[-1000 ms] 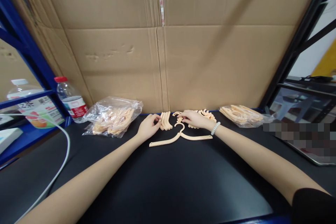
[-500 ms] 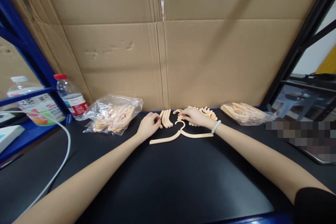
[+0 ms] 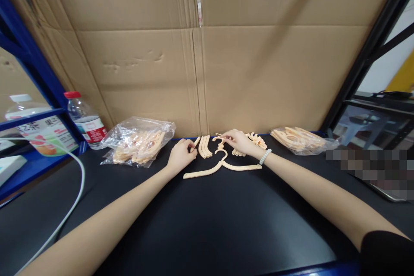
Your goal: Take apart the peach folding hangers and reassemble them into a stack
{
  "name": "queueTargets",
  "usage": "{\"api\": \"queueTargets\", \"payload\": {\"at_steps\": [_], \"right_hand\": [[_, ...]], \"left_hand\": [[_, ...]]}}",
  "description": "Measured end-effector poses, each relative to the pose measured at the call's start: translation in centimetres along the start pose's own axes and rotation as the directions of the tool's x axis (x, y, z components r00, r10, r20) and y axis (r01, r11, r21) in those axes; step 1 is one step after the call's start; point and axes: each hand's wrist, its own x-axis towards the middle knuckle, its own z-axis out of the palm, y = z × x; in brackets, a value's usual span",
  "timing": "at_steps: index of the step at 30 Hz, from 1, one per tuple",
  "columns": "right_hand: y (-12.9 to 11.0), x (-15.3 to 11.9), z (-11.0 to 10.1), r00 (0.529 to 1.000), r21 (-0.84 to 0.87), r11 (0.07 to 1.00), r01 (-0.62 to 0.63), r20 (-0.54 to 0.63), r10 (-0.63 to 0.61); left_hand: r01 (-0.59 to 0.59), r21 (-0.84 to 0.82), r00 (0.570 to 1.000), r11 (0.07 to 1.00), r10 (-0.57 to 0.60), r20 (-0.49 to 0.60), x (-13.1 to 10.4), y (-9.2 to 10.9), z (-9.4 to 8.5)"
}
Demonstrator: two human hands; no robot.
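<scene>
My left hand [image 3: 182, 154] pinches a beige hanger arm [image 3: 196, 141], just left of a row of similar curved arms [image 3: 205, 146]. With its fingers closed on a small beige hook piece [image 3: 218, 137], my right hand [image 3: 237, 141] is near the back of the table; its fingertips partly hide that piece. In front of both hands lies a beige hanger [image 3: 207, 172] with its hook up and two arms spread. More arms [image 3: 238, 153] and a cluster of hooks [image 3: 257, 139] are beside my right hand, partly covered by it.
A clear bag of beige parts [image 3: 140, 142] lies at the left, another bag [image 3: 299, 139] at the right. A red-capped bottle [image 3: 86, 120] stands at the far left near a white cable [image 3: 82, 172]. Cardboard [image 3: 145, 64] walls the back of the black table [image 3: 213, 224].
My left hand has lifted the hanger arm slightly off the row's left end. My right hand has raised a hook piece a little. The view has shifted slightly.
</scene>
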Motion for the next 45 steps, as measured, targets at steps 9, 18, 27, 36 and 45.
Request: {"api": "queueTargets", "payload": {"at_steps": [9,18,27,36,45], "right_hand": [[0.6,0.6,-0.2,0.963,0.255,0.957,-0.142,-0.187,0.193],[-0.4,1.2,-0.1,0.92,0.564,0.784,-0.257,-0.105,0.377],[-1.4,1.5,-0.8,0.849,0.735,0.592,-0.33,-0.043,0.526],[-2.0,1.4,-1.1,0.826,0.798,0.484,-0.359,0.03,0.563],[-2.6,1.0,-0.6,0.85,0.838,0.432,-0.333,0.07,0.522]], "left_hand": [[0.066,0.073,0.997,0.995,-0.068,0.023,0.1,0.6,-0.7],[0.079,0.064,0.996,0.995,-0.082,0.041,0.4,0.5,-1.3],[0.105,-0.057,0.994,0.993,-0.103,0.033,1.4,-0.5,-1.3],[0.122,-0.177,0.991,0.977,-0.111,0.072,2.0,-0.8,-1.3],[0.122,-0.248,0.988,0.961,-0.094,0.125,1.6,-0.5,-1.6]]}}
